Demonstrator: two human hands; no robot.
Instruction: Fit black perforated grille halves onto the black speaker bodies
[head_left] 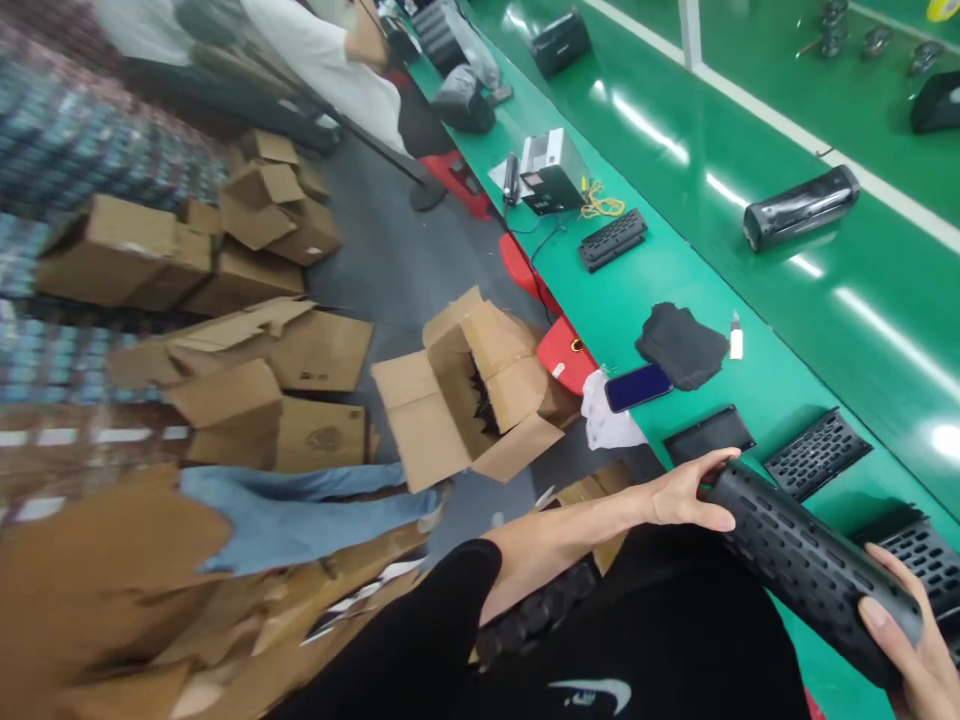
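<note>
A black perforated cylindrical casing (802, 560) is held between my two hands over the green table, tilted in view. My left hand (694, 492) is closed round its upper end, with the thumb along its side. At the lower end my right hand (911, 635) grips it, thumb and fingers on opposite sides. Beside it on the table lie a black perforated panel (816, 455), a plain dark panel (709, 434) and more perforated panels (919, 550), partly hidden by the casing.
A phone (637, 387), a pile of black cloths (679, 345), a small bottle (736, 340) and a white plastic bag (606, 415) lie on the table (757, 390). Red stools (562, 360) and an open carton (450, 400) stand beside it. Other people are nearby.
</note>
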